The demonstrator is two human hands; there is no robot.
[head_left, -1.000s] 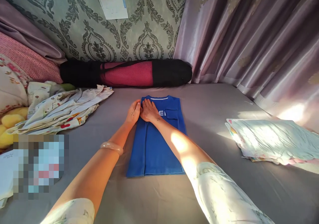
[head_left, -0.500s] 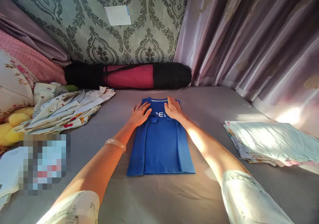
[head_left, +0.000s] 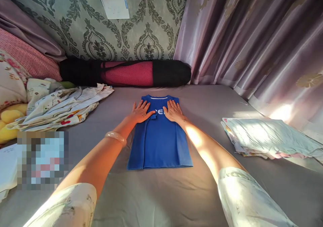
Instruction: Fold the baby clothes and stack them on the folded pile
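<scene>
A blue T-shirt point(head_left: 160, 146) lies flat on the grey bed sheet point(head_left: 118, 193), its sides and sleeves folded inward over the body. White lettering shows on its chest between my hands. My left hand point(head_left: 141, 111) rests flat on the upper left of the shirt, fingers spread, its thumb pointing inward near a folded sleeve end. On the upper right, my right hand point(head_left: 174, 111) lies palm down with its fingers stretched toward the collar. Neither hand grips the cloth. Part of the right sleeve is hidden under my right hand.
A folded stack of cloths point(head_left: 270, 136) lies at the right. Loose printed clothes point(head_left: 68, 105) are heaped at the left, beside a yellow plush thing point(head_left: 12, 116). A black and red rolled bag point(head_left: 127, 73) lies along the wall. Curtains point(head_left: 214, 35) hang at the right.
My right hand has slid slightly down from the collar, and its fingers are more spread. My left hand is also a little flatter and wider. The camera view has shifted slightly.
</scene>
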